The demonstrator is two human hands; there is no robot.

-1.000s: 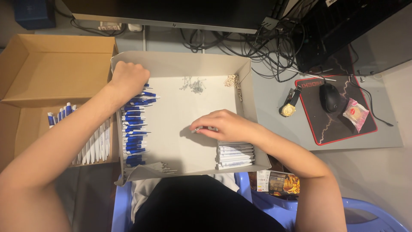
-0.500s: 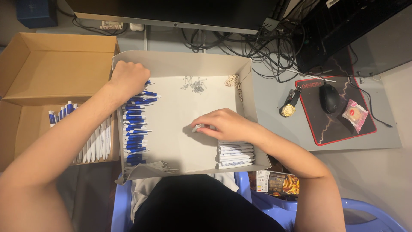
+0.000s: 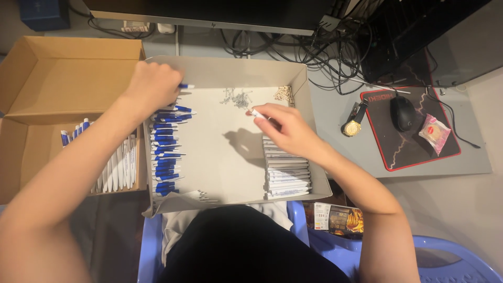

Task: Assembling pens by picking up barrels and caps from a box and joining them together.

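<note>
The one camera sits on my head and looks almost straight down — close enough that my forearms fill the lower half. It faces the shallow grey tray (image 3: 225, 68) at centre, my lap near the bottom edge, the desk (image 3: 335, 120) and a monitor's base at the far edge. The cardboard box (image 3: 73, 73) lies left, the mouse pad (image 3: 419, 152) right — no second view.

Take the shallow grey tray (image 3: 225, 71) as your landmark. Its white middle floor lies open to you. Blue pen parts (image 3: 166, 152) crowd its left wall, white barrels (image 3: 286, 175) its right wall, small springs (image 3: 238, 97) its far side. Your left hand (image 3: 152, 89) blocks the far-left corner, your right hand (image 3: 285, 128) the right side.
</note>
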